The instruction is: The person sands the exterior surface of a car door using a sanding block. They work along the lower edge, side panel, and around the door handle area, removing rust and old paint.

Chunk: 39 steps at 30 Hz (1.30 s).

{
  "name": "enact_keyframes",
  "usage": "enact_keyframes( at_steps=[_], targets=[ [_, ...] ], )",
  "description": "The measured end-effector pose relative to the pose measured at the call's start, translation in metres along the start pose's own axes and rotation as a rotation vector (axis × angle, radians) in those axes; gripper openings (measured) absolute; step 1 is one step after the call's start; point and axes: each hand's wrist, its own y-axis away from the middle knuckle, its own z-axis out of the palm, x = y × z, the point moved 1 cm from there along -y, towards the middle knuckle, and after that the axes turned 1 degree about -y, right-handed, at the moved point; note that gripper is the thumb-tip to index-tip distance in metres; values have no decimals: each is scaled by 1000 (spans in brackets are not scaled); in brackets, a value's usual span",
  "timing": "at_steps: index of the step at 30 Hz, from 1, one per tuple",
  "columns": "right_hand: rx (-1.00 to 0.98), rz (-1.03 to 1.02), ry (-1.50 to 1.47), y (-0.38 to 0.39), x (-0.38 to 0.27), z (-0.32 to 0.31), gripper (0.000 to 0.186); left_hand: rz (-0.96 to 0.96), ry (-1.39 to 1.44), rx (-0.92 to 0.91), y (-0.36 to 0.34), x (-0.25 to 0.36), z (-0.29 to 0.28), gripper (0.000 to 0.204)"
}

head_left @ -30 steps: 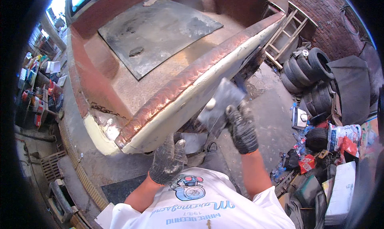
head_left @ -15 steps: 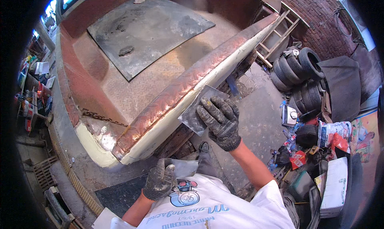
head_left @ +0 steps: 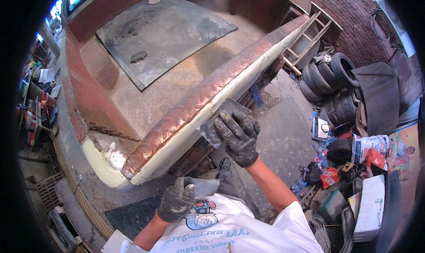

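Gripping flat grey plate (head_left: 212, 129) in right hand (head_left: 239, 137), press evenly along tailgate (head_left: 201, 100) toward ten o'clock, keeping sheet (head_left: 207, 187) held in left hand (head_left: 176, 200) clear.

A head-worn fisheye looks down over the hands (head_left: 238, 137).

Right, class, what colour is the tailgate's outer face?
The tailgate's outer face is mainly cream; it shows best in the head view.

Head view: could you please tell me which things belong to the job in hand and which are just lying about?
In use:
thin grey sheet in right hand
grey plate in left hand
cream-faced pickup tailgate

Apparently lying about:
stacked tyres
white box
red plastic bag
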Motion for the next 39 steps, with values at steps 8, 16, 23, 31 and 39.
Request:
enact_keyframes(
  at_steps=[8,16,23,31,39],
  targets=[
    [-30,12,-53,-20,0,-11,49,-21,24,-29,-8,6,2,23],
    [-81,-37,-104,-20,0,-22,46,145,-61,44,-9,-3,4,25],
    [-149,-35,-116,-35,-7,-27,44,86,-3,13,-9,-1,0,23],
    [-215,-72,-93,-46,-9,-30,46,114,-50,8,-12,0,0,23],
    [-285,-78,-92,-49,-8,-35,47,157,-32,-3,-16,0,0,25]
  ],
)
